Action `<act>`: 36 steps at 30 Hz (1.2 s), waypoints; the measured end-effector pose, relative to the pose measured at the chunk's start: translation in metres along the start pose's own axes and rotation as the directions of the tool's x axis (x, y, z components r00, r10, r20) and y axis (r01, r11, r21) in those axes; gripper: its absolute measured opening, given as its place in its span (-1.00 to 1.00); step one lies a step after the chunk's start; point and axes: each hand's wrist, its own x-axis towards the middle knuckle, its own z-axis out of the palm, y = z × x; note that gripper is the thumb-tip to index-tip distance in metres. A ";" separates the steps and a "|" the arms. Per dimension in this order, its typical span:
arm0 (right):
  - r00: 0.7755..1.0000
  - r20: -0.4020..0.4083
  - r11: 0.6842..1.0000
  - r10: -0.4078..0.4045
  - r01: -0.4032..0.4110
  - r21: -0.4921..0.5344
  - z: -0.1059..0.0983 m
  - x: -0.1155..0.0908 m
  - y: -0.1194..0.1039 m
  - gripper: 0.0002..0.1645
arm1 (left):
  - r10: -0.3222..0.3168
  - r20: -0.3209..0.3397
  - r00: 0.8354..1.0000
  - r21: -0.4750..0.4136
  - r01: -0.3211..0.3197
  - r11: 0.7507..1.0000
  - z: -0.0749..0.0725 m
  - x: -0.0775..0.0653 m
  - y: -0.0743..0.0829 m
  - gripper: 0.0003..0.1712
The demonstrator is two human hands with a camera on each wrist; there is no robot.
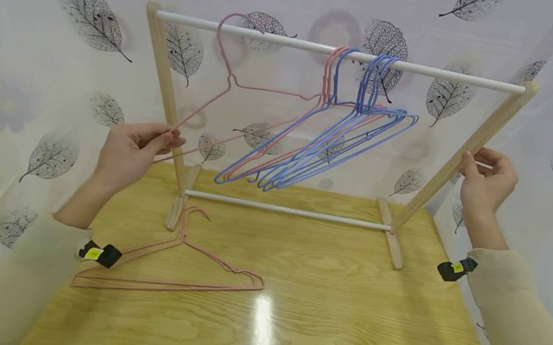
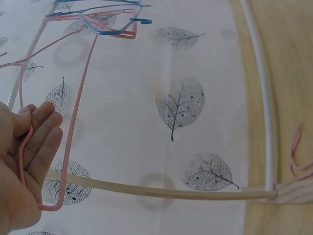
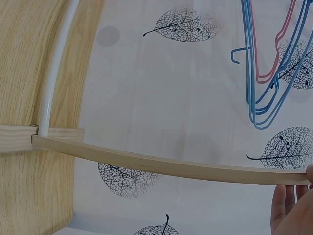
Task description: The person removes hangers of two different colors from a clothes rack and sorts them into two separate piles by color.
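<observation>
In the head view my left hand (image 1: 130, 152) pinches a pink wire hanger (image 1: 229, 85) by its left shoulder, between thumb and fingers. The hanger's hook overlaps the white top rail (image 1: 286, 41) of a rack. Its lower bar runs behind other hangers. From the left wrist, the pink wire (image 2: 22, 156) crosses the palm, fingers loosely bent around it. My right hand (image 1: 489, 179) grips the right wooden post (image 1: 433, 179) of the rack, partly out of frame in the right wrist view. Several blue hangers (image 1: 362, 92) and a few pink hangers (image 1: 328, 72) hang bunched right of centre.
Pink hangers (image 1: 183, 236) lie stacked on the wooden table (image 1: 316, 335) at front left. The rack's left post (image 1: 163, 67) stands behind my left hand. A lower white bar (image 1: 287, 210) joins the feet. Leaf-print cloth (image 1: 293, 0) surrounds the table.
</observation>
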 end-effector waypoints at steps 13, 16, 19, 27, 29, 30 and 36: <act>1.000 -0.002 0.998 0.011 -0.011 -0.070 -0.003 -0.001 0.002 -0.82 | -0.105 0.064 0.992 0.086 0.099 0.991 -0.035 -0.046 -0.031 -0.62; 1.000 0.000 0.991 0.010 -0.010 -0.134 -0.004 -0.002 0.001 -0.84 | -0.129 0.088 0.988 0.141 0.115 0.983 -0.043 -0.056 -0.042 -0.64; 1.000 0.004 0.989 0.008 -0.007 -0.148 -0.003 -0.002 0.002 -0.84 | -0.167 0.107 0.980 0.177 0.147 0.973 -0.051 -0.067 -0.053 -0.65; 1.000 0.008 0.991 0.007 -0.006 -0.131 -0.002 -0.001 0.002 -0.83 | -0.225 0.172 0.959 0.189 0.192 0.963 -0.065 -0.093 -0.084 -0.63; 1.000 0.010 0.993 0.015 -0.014 -0.118 -0.002 -0.001 0.001 -0.83 | -0.236 0.203 0.950 0.173 0.203 0.964 -0.064 -0.101 -0.090 -0.61; 1.000 0.010 0.993 0.018 -0.016 -0.115 -0.002 -0.001 0.001 -0.84 | -0.242 0.221 0.945 0.163 0.209 0.964 -0.062 -0.104 -0.093 -0.60; 1.000 0.017 0.994 0.018 -0.016 -0.112 -0.002 -0.001 -0.002 -0.84 | -0.269 0.320 0.908 0.081 0.257 0.963 -0.050 -0.124 -0.110 -0.60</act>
